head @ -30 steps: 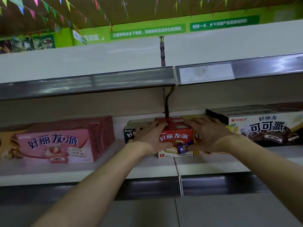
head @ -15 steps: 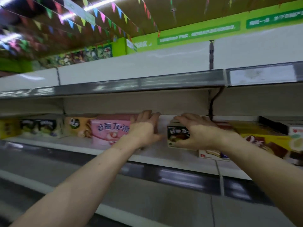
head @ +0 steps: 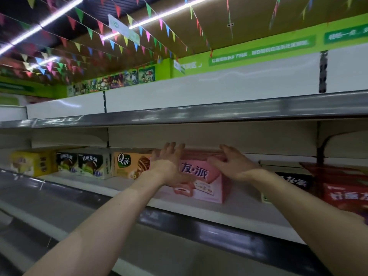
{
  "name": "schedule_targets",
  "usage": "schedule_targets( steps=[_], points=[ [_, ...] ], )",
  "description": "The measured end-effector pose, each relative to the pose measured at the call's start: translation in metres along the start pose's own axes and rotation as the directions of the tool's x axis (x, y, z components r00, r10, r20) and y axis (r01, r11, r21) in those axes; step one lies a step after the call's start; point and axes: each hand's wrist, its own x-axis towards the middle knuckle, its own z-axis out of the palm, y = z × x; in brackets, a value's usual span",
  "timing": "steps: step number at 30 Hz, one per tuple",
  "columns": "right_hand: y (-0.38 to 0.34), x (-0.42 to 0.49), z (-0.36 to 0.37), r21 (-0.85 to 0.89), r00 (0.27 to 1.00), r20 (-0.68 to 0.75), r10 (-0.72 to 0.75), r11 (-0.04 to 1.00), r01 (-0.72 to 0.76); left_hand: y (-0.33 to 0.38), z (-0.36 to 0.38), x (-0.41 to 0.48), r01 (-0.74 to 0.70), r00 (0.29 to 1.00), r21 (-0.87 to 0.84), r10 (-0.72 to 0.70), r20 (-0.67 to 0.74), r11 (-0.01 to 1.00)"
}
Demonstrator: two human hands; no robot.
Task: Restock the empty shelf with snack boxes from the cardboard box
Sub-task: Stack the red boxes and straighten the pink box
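Step in hand: aligning the pink box [head: 207, 180] on the shelf [head: 219, 214] — left hand [head: 169, 166] flat, fingers straight, at its left end, right hand [head: 233, 166] spread over its top edge, neither gripping — so the next move probably calls for an even two-sided push into line.

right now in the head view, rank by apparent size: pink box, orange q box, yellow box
1. Pink box, also nearest.
2. Orange Q box and yellow box: alike, unranked; left hand hides part of the orange.
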Motion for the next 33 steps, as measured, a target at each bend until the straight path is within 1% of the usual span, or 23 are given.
schedule_targets(
  steps=[2,3,4,5,6,7,8,9,10,11,14,16,18,19,21,22,24,26,28,29,33],
  points=[
    [-0.010,0.018,0.015,0.016,0.998,-0.048,0.028,0.999,-0.028,-0.023,0.000,0.018,-0.021,1.000,-0.038,0.021,0.000,0.999],
    [-0.015,0.025,0.021,0.023,0.997,-0.069,0.039,0.999,-0.038,-0.037,-0.002,0.026,-0.020,1.000,-0.129,0.022,0.016,0.991],
    [-0.019,0.029,0.025,0.023,0.996,-0.076,0.052,0.998,-0.050,-0.050,-0.005,0.032,0.007,0.999,-0.295,0.007,0.046,0.955],
    [-0.022,0.033,0.030,0.030,0.995,-0.078,0.062,0.998,-0.060,-0.063,-0.006,0.037,0.061,0.996,-0.496,-0.025,0.080,0.866],
    [-0.024,0.036,0.033,0.038,0.994,-0.085,0.067,0.997,-0.064,-0.074,-0.003,0.041,0.138,0.989,-0.658,-0.065,0.135,0.740],
    [-0.024,0.038,0.037,0.040,0.992,-0.105,0.064,0.997,-0.060,-0.083,0.001,0.045,0.211,0.976,-0.751,-0.089,0.199,0.626],
    [-0.024,0.038,0.040,0.026,0.988,-0.140,0.061,0.998,-0.058,-0.090,0.007,0.049,0.259,0.963,-0.780,-0.092,0.253,0.569],
    [-0.024,0.038,0.043,0.004,0.981,-0.189,0.051,0.999,-0.051,-0.095,0.014,0.051,0.271,0.957,-0.793,-0.065,0.282,0.545],
    [-0.026,0.037,0.045,-0.022,0.970,-0.238,0.046,0.998,-0.052,-0.097,0.019,0.052,0.247,0.959,-0.793,-0.025,0.282,0.557],
    [-0.027,0.036,0.046,-0.030,0.959,-0.281,0.044,0.998,-0.055,-0.098,0.022,0.050,0.200,0.964,-0.779,0.021,0.264,0.595],
    [-0.031,0.031,0.052,0.038,0.927,-0.357,0.111,0.994,-0.104,-0.097,0.023,0.044,0.013,0.969,-0.670,0.155,0.191,0.742],
    [-0.034,0.031,0.054,0.045,0.910,-0.386,0.150,0.989,-0.143,-0.099,0.024,0.048,-0.073,0.967,-0.609,0.206,0.151,0.790],
    [-0.034,0.036,0.054,0.048,0.895,-0.392,0.211,0.977,-0.209,-0.099,0.024,0.052,-0.110,0.966,-0.534,0.217,0.140,0.838],
    [-0.034,0.039,0.053,0.113,0.888,-0.378,0.260,0.966,-0.234,-0.098,0.024,0.054,-0.131,0.965,-0.458,0.220,0.145,0.879],
    [-0.032,0.046,0.047,0.297,0.863,-0.341,0.372,0.914,-0.276,-0.090,0.021,0.057,-0.214,0.962,-0.282,0.251,0.103,0.935],
    [-0.030,0.050,0.044,0.371,0.844,-0.328,0.424,0.880,-0.297,-0.084,0.019,0.058,-0.265,0.955,-0.218,0.286,0.072,0.939],
    [-0.026,0.058,0.038,0.454,0.811,-0.297,0.503,0.822,-0.344,-0.073,0.018,0.059,-0.327,0.937,-0.144,0.341,0.080,0.934],
    [-0.019,0.066,0.037,0.522,0.798,-0.227,0.559,0.761,-0.385,-0.067,0.022,0.060,-0.328,0.935,-0.111,0.340,0.106,0.938],
    [-0.015,0.069,0.038,0.613,0.803,-0.102,0.587,0.673,-0.413,-0.065,0.022,0.060,-0.325,0.936,-0.090,0.334,0.112,0.941],
    [-0.016,0.068,0.038,0.629,0.814,-0.065,0.577,0.657,-0.416,-0.066,0.022,0.060,-0.332,0.934,-0.079,0.339,0.111,0.940],
    [-0.020,0.066,0.035,0.594,0.865,-0.015,0.501,0.700,-0.396,-0.068,0.025,0.062,-0.318,0.937,-0.096,0.328,0.118,0.943]
  ],
)
